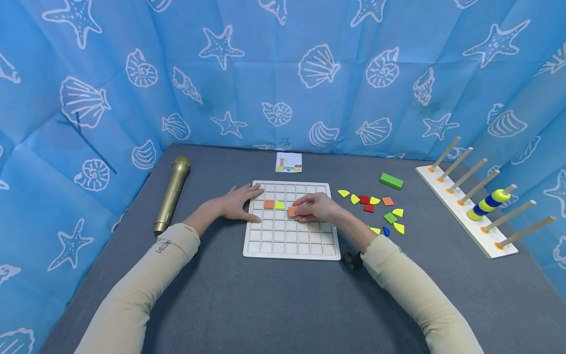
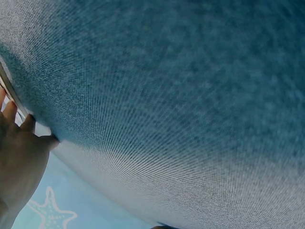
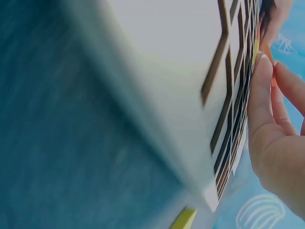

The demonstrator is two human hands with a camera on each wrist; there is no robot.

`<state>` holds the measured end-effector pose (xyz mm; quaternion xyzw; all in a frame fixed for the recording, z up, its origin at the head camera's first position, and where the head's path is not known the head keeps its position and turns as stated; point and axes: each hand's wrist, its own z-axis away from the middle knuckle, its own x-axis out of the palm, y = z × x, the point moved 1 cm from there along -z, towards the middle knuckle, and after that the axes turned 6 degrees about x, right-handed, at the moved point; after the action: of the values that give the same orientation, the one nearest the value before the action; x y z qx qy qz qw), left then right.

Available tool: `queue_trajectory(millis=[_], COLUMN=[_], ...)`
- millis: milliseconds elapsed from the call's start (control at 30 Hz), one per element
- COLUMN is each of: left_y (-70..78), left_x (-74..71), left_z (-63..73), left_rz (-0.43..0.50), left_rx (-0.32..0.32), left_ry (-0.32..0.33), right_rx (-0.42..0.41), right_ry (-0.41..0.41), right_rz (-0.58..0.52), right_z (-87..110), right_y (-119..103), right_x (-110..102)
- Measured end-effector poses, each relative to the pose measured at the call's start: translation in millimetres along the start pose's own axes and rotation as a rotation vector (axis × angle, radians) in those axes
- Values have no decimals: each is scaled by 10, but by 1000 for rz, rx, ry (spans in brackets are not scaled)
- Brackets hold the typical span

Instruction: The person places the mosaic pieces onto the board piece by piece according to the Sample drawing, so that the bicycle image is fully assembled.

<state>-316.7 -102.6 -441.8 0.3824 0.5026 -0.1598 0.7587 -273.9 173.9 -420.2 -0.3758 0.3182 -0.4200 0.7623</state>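
Head view: the right hand (image 1: 319, 206) holds an orange tile (image 1: 292, 211), with the thumb and the fingertips clamped on it. The tile is at the middle of the white board (image 1: 287, 250), which is divided into small square cells. Whether the tile touches the board is difficult to see, because the fingers cover part of it. The right wrist view shows the same pinch from the side.

The left hand (image 1: 236, 202) rests at the left edge of the board, its fingers apart and the thumb spread away from them. Between the two hands, a second orange tile (image 1: 268, 204) lies in a cell, and a yellow piece (image 1: 279, 205) is just to the right of it.

To the right of the board, yellow, red, orange, green and blue loose pieces (image 1: 369, 208) are scattered on the grey table (image 1: 247, 305). Behind them lies a green block (image 1: 391, 181). Farther right is a peg stand (image 1: 462, 210), with yellow and blue rings (image 1: 488, 204) on one peg. A small card (image 1: 289, 162) lies behind the board, and a gold microphone (image 1: 172, 195) at the left.
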Motion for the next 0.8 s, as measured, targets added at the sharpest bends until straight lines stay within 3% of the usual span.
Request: queue_trajectory(millis=[633, 800], left_y=[22, 38], left_x=[-8, -19], left_z=[-7, 6], left_rz=[8, 10], left_rx=[-17, -24], left_ry=[-5, -6], right_rx=[-6, -38], right_ry=[60, 106], right_rz=[7, 84], right_z=[-179, -196], right_y=[-171, -178], right_x=[475, 544])
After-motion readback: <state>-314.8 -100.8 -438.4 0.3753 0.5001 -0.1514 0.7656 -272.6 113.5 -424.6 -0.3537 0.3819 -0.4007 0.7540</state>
